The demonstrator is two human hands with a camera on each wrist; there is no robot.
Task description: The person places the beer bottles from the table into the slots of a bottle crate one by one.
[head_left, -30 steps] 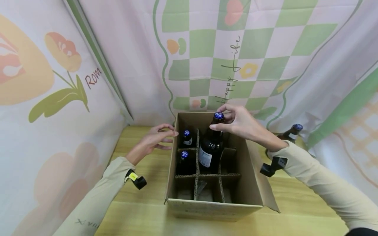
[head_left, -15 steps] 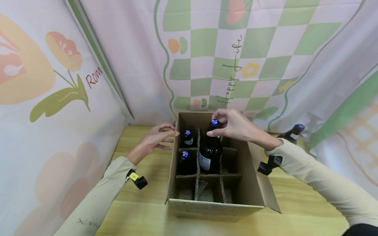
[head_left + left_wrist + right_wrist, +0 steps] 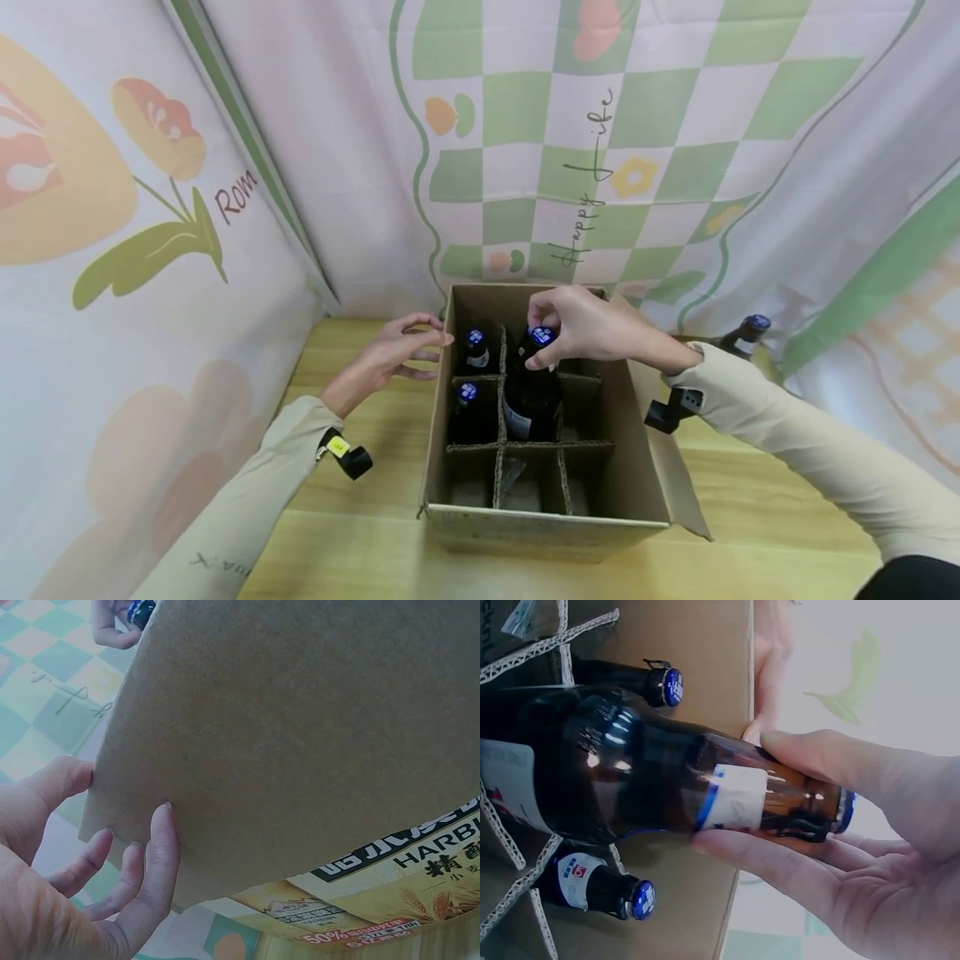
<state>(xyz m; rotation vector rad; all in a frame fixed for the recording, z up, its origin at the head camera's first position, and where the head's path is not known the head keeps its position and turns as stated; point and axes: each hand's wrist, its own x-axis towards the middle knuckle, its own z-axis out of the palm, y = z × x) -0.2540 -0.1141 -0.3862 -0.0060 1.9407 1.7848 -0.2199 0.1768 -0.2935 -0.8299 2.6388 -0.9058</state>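
Observation:
My right hand (image 3: 592, 329) grips a dark brown glass beer bottle (image 3: 534, 392) by its neck, just below the blue cap. Most of its body is down in the middle cell of the divided cardboard box (image 3: 547, 525). In the right wrist view, thumb and fingers wrap the neck of this bottle (image 3: 630, 765) near its white neck label. My left hand (image 3: 390, 354) touches the box's left wall with its fingertips. Seen from the left wrist, that hand (image 3: 97, 877) has its fingers spread against the brown cardboard wall (image 3: 285, 750).
Two more blue-capped bottles, a far one (image 3: 476, 352) and a nearer one (image 3: 467, 412), stand in the left column. Cardboard dividers (image 3: 528, 446) split the box. Another bottle (image 3: 745, 336) stands outside, at the right. An open flap (image 3: 682, 483) hangs off the right side.
My right hand has lowered the bottle deeper into the middle cell, moving slightly left and toward me. The left hand has stayed at the box wall.

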